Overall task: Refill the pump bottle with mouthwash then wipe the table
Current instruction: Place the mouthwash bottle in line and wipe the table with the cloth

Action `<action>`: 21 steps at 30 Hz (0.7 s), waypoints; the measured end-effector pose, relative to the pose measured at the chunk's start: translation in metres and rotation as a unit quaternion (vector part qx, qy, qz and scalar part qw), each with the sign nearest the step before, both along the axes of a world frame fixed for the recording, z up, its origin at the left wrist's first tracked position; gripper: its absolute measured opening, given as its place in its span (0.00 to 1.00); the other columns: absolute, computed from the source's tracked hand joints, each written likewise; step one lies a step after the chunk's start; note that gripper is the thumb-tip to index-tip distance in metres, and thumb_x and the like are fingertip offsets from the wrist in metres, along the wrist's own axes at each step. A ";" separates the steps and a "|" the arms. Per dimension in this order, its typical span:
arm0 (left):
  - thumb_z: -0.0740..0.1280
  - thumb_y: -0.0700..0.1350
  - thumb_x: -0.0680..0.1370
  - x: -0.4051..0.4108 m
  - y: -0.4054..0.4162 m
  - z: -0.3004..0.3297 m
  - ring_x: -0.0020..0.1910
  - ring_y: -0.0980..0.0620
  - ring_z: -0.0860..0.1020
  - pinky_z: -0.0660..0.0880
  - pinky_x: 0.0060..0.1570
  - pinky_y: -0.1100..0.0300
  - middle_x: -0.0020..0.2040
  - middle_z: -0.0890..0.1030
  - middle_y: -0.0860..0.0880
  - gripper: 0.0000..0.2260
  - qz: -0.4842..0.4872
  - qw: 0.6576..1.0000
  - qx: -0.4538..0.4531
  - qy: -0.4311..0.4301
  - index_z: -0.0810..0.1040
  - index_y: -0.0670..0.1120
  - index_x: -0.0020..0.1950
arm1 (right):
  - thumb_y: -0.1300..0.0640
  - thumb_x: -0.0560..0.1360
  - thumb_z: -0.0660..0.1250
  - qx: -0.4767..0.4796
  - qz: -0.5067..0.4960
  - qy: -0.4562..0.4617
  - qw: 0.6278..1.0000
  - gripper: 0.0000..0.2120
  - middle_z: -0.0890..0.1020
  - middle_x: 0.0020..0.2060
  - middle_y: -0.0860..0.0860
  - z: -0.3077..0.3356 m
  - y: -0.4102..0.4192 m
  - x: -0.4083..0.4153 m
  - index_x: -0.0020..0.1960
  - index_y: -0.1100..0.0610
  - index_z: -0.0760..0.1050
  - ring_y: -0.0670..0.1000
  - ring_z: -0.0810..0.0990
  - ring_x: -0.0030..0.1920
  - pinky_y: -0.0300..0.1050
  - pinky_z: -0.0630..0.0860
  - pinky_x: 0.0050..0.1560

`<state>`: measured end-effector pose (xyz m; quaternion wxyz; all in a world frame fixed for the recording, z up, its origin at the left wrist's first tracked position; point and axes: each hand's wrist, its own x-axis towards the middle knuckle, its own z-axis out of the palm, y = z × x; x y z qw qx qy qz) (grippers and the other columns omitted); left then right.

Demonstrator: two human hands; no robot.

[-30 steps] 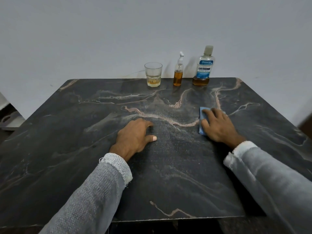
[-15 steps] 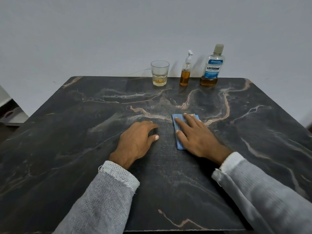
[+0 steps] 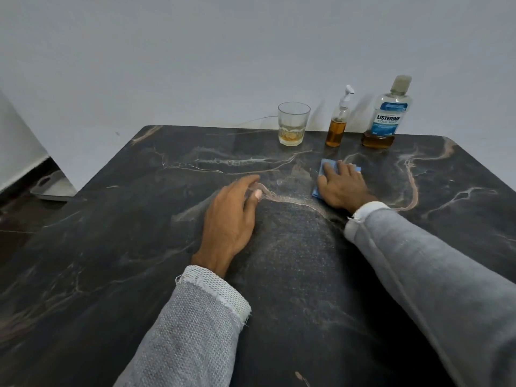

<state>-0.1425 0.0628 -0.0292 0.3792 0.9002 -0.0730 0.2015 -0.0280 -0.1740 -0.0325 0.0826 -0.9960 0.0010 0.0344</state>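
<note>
Wall [image 3: 195, 51]: plain, pale grey-white, matte, fills the upper half of the view. A thin pale line, possibly a cord, runs along it just above the far edge of the surface. Surface [image 3: 111, 219]: dark marble-patterned slab, pinkish and white veins, rounded far corners, set against the wall. Far left: dark floor [image 3: 16, 213], a white panel [image 3: 16, 146] angled down to it, a pale flat object [image 3: 53, 188] lying there, identity unclear. Light soft and dim, shadows faint.

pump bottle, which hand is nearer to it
Right. The right hand presses the blue cloth just in front of the pump bottle; the left hand rests on the table farther toward the person's left.
</note>
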 end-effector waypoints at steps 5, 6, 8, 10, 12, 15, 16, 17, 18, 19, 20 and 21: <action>0.56 0.55 0.83 0.012 0.005 -0.003 0.60 0.59 0.77 0.75 0.61 0.60 0.62 0.80 0.53 0.18 -0.002 0.992 -0.123 -0.040 0.75 0.49 0.67 | 0.44 0.82 0.46 0.001 0.119 -0.032 0.992 0.27 0.54 0.78 0.59 -0.006 0.049 -0.026 0.78 0.52 0.53 0.60 0.53 0.77 0.57 0.50 0.75; 0.55 0.56 0.82 0.015 0.006 -0.004 0.60 0.59 0.77 0.74 0.60 0.63 0.61 0.80 0.53 0.19 -0.002 0.990 -0.137 -0.047 0.76 0.49 0.67 | 0.43 0.82 0.46 0.002 0.146 -0.032 0.989 0.27 0.54 0.78 0.58 -0.008 0.051 -0.035 0.78 0.52 0.53 0.60 0.53 0.77 0.57 0.50 0.75; 0.53 0.60 0.81 0.019 0.009 -0.005 0.58 0.59 0.79 0.73 0.56 0.68 0.59 0.81 0.53 0.23 -0.001 0.986 -0.157 -0.062 0.76 0.49 0.66 | 0.42 0.81 0.45 0.000 0.190 -0.037 0.981 0.28 0.54 0.78 0.57 -0.012 0.044 -0.051 0.79 0.51 0.52 0.58 0.53 0.78 0.56 0.51 0.77; 0.51 0.61 0.81 0.022 0.015 -0.005 0.56 0.58 0.80 0.74 0.55 0.67 0.57 0.82 0.54 0.24 0.004 0.982 -0.171 -0.080 0.77 0.49 0.65 | 0.41 0.81 0.44 -0.009 0.203 -0.047 0.978 0.29 0.55 0.78 0.57 -0.014 0.027 -0.060 0.79 0.50 0.53 0.57 0.55 0.77 0.56 0.54 0.76; 0.49 0.63 0.81 0.024 0.019 -0.006 0.54 0.60 0.80 0.75 0.54 0.67 0.57 0.82 0.55 0.25 0.010 0.979 -0.180 -0.096 0.77 0.51 0.64 | 0.41 0.81 0.45 -0.021 0.180 -0.055 0.982 0.28 0.57 0.77 0.58 -0.014 0.007 -0.055 0.78 0.52 0.55 0.59 0.58 0.76 0.56 0.57 0.75; 0.47 0.67 0.79 0.024 0.019 -0.008 0.54 0.60 0.80 0.75 0.54 0.65 0.56 0.83 0.55 0.27 0.008 0.975 -0.196 -0.106 0.76 0.54 0.63 | 0.46 0.82 0.49 -0.020 0.091 -0.063 0.994 0.27 0.60 0.76 0.61 -0.015 -0.015 -0.019 0.77 0.56 0.58 0.62 0.58 0.75 0.58 0.57 0.73; 0.46 0.67 0.79 0.024 0.018 -0.009 0.54 0.59 0.80 0.76 0.55 0.61 0.56 0.83 0.55 0.28 0.003 0.974 -0.200 -0.103 0.76 0.53 0.64 | 0.47 0.82 0.50 -0.014 0.071 -0.053 0.996 0.26 0.59 0.76 0.61 -0.013 -0.016 -0.003 0.77 0.56 0.58 0.63 0.58 0.75 0.58 0.56 0.74; 0.46 0.68 0.79 0.024 0.017 -0.009 0.54 0.58 0.80 0.77 0.55 0.58 0.55 0.83 0.55 0.29 -0.003 0.975 -0.200 -0.099 0.76 0.53 0.64 | 0.47 0.82 0.49 -0.008 0.062 -0.038 0.997 0.26 0.58 0.76 0.62 -0.011 -0.014 0.013 0.77 0.56 0.57 0.63 0.56 0.75 0.58 0.54 0.75; 0.46 0.68 0.79 0.025 0.016 -0.010 0.54 0.58 0.80 0.78 0.55 0.55 0.55 0.83 0.55 0.29 -0.007 0.975 -0.198 -0.096 0.76 0.54 0.64 | 0.47 0.82 0.48 -0.005 0.057 -0.025 0.998 0.26 0.57 0.76 0.63 -0.009 -0.009 0.028 0.77 0.56 0.56 0.63 0.56 0.76 0.58 0.53 0.75; 0.45 0.69 0.78 0.026 0.016 -0.010 0.54 0.58 0.80 0.78 0.54 0.55 0.55 0.83 0.56 0.30 -0.010 0.976 -0.197 -0.096 0.76 0.54 0.64 | 0.46 0.82 0.48 -0.005 0.055 -0.020 0.998 0.26 0.56 0.76 0.63 -0.008 0.000 0.042 0.76 0.55 0.55 0.63 0.55 0.76 0.58 0.52 0.75; 0.45 0.69 0.78 0.026 0.016 -0.011 0.53 0.59 0.80 0.78 0.54 0.55 0.55 0.82 0.56 0.30 -0.009 0.976 -0.196 -0.097 0.76 0.54 0.64 | 0.46 0.81 0.47 -0.006 0.056 -0.020 0.998 0.25 0.56 0.76 0.62 -0.008 0.010 0.054 0.76 0.54 0.56 0.63 0.55 0.76 0.58 0.51 0.75; 0.45 0.69 0.78 0.027 0.017 -0.011 0.53 0.60 0.80 0.78 0.53 0.56 0.55 0.82 0.57 0.30 -0.007 0.975 -0.197 -0.099 0.76 0.54 0.64 | 0.46 0.81 0.47 -0.007 0.064 -0.021 0.998 0.25 0.57 0.76 0.62 -0.007 0.023 0.063 0.75 0.54 0.56 0.63 0.56 0.76 0.58 0.52 0.75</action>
